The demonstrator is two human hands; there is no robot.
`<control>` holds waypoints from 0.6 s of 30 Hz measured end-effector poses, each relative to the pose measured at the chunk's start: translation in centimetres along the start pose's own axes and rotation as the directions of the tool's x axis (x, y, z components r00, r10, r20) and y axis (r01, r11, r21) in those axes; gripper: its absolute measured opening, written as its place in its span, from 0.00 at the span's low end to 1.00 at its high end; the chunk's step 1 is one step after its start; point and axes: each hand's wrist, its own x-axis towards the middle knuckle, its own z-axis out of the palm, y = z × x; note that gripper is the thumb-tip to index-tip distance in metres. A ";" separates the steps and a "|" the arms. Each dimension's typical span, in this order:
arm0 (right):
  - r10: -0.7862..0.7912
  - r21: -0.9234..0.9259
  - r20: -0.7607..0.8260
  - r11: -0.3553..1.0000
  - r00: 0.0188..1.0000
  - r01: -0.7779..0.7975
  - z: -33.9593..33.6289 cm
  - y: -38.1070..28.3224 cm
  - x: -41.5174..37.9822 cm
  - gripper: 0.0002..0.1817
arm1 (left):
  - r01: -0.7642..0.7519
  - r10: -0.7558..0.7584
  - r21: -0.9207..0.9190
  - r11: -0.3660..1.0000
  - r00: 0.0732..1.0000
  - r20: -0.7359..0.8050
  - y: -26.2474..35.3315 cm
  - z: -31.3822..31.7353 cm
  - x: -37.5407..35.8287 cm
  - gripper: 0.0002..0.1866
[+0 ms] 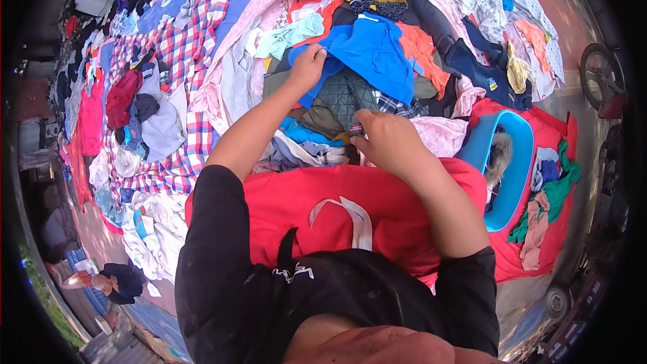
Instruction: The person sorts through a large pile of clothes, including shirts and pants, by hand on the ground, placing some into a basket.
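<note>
My left hand (309,69) pinches the edge of a blue garment (371,50), which is partly lifted and spread over the pile of clothes. Below it lies a dark green quilted garment (345,102), wrinkled and partly covered by the blue one. The bent fingers of my right hand (389,140) are at the quilted garment's lower right edge and appear to grip it; the fingertips are partly hidden. Close to both hands are an olive cloth (319,121), a dark plaid cloth (397,106) and an orange garment (419,54).
Red cloth (303,195) with a white strip covers my lap. At right stands a blue plastic basket (522,162) with a furry item inside. A checkered cloth (199,87) heaped with clothes spreads at left. Another person (118,283) is at lower left; a wheel (601,77) shows at far right.
</note>
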 end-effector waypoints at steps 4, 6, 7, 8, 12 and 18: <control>0.100 0.019 -0.292 0.995 0.951 -0.098 1.1 -0.5 1.4 0.40 | -0.024 0.056 -0.236 0.971 0.990 0.132 6.8 -5.5 -2.8 0.19; 0.138 0.075 -0.399 0.990 0.907 -0.117 1.1 -1.3 2.3 0.49 | -0.001 0.083 -0.363 0.932 0.974 0.209 10.5 -8.1 -4.5 0.17; 0.110 0.099 -0.471 0.993 0.875 -0.071 1.6 -1.2 2.8 0.50 | -0.049 0.149 -0.381 0.923 0.961 0.235 13.0 -9.5 -5.5 0.16; 0.080 0.119 -0.539 0.993 0.838 -0.019 2.5 -1.1 3.6 0.51 | -0.096 0.211 -0.399 0.912 0.943 0.257 15.4 -10.9 -6.6 0.15; 0.073 0.535 -0.480 0.814 0.874 0.226 4.6 -1.1 6.1 0.33 | -0.217 0.362 -0.420 0.881 0.881 0.305 22.6 -15.7 -9.8 0.12; -0.120 0.937 -0.025 -0.350 0.992 -0.019 1.6 -3.6 3.8 0.25 | -0.494 0.488 -0.090 0.865 0.869 -0.083 21.1 -18.4 -5.0 0.21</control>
